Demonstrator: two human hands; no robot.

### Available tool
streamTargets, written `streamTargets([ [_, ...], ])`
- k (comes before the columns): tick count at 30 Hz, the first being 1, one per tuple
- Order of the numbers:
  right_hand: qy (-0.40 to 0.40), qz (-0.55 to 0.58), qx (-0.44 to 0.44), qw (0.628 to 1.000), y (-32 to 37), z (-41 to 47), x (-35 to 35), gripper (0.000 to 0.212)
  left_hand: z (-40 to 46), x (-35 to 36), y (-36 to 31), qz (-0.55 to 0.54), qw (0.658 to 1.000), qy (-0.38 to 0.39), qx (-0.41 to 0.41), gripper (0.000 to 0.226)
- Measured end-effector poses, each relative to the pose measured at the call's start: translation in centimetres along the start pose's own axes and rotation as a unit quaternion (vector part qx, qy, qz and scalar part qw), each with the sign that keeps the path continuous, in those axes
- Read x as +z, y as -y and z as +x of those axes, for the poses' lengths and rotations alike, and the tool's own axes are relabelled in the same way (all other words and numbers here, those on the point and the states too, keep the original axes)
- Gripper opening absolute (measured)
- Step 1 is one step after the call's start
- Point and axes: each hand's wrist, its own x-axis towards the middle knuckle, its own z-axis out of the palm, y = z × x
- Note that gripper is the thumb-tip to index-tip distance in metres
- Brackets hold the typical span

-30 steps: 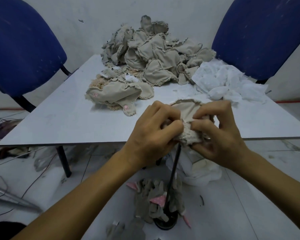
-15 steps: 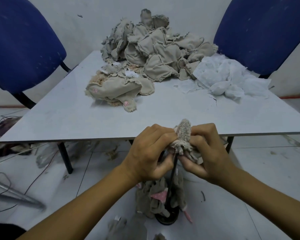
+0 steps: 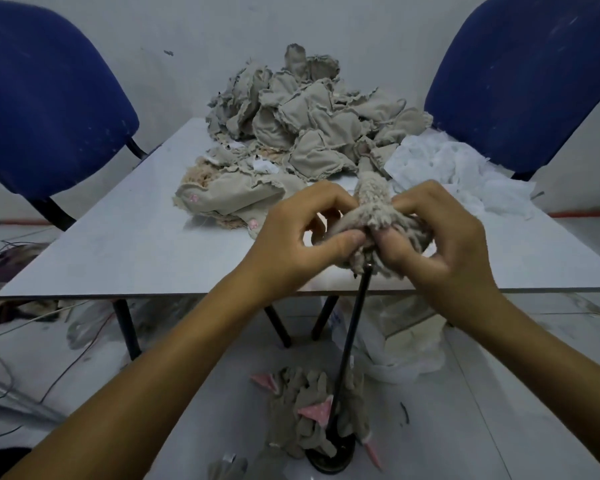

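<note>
Your table [image 3: 136, 258] has lots of bare top on the left, and its near edge runs right under your wrists. The beige fabric pile [image 3: 309, 126] crowds the far end. Your left hand [image 3: 291, 244] and right hand [image 3: 440, 247] both pinch the fuzzy plush piece [image 3: 374, 202] atop the black rod [image 3: 352, 327], above that near edge. The piece's long axis is nearly upright, with the tip pointing up and away.

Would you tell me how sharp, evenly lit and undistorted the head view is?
Head view: dim, flat, bluish light with soft shadows; the wide lens tilts the left blue padded chair and right blue padded chair outward; the fuzzy beige fabric piece and right hand look slightly blurred.
</note>
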Motion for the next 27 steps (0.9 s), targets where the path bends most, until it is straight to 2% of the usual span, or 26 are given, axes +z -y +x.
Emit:
streamTargets([
  [3,0.001,0.039,0.106,0.994,-0.3,0.6,0.5,0.023,0.4,0.1,0.4,-0.084,0.992,0.010,-0.088,0.028],
  [6,-0.019,0.057,0.216,0.975,-1.0,0.5,1.6,0.021,0.3,1.1,1.1,-0.070,0.990,0.026,-0.123,0.022],
  [9,-0.013,0.082,0.279,0.957,-1.9,0.7,2.2,0.025,0.2,2.0,1.7,-0.043,0.987,0.033,-0.154,0.016],
  [12,0.080,0.195,0.297,0.931,-2.5,1.1,2.3,0.021,0.4,1.5,2.3,-0.073,0.977,0.000,-0.199,0.015],
  [14,0.149,0.306,0.311,0.887,-2.9,1.0,2.1,0.020,0.5,0.7,2.6,-0.101,0.971,-0.024,-0.216,0.016],
  [16,0.205,0.364,0.314,0.853,-3.2,0.8,1.8,0.018,0.4,0.1,3.0,-0.113,0.966,-0.043,-0.229,0.016],
  [18,0.243,0.360,0.294,0.851,-3.3,0.5,1.7,0.013,0.2,0.3,3.5,-0.074,0.964,-0.062,-0.249,0.018],
  [20,0.251,0.330,0.288,0.863,-3.1,0.1,1.9,0.011,0.0,1.1,4.1,0.033,0.956,-0.100,-0.274,0.022],
  [22,0.220,0.282,0.287,0.889,-2.9,0.0,2.4,0.008,-0.1,1.9,4.2,0.127,0.941,-0.145,-0.279,0.022],
  [23,0.196,0.264,0.288,0.899,-2.8,0.1,2.6,0.005,-0.1,2.1,4.1,0.136,0.939,-0.156,-0.275,0.020],
  [24,0.175,0.257,0.292,0.904,-2.8,0.1,2.7,0.005,0.1,2.0,4.1,0.119,0.943,-0.153,-0.269,0.018],
  [27,0.129,0.228,0.286,0.922,-3.0,0.3,2.4,0.011,0.5,1.4,3.5,-0.037,0.956,-0.091,-0.276,0.017],
])
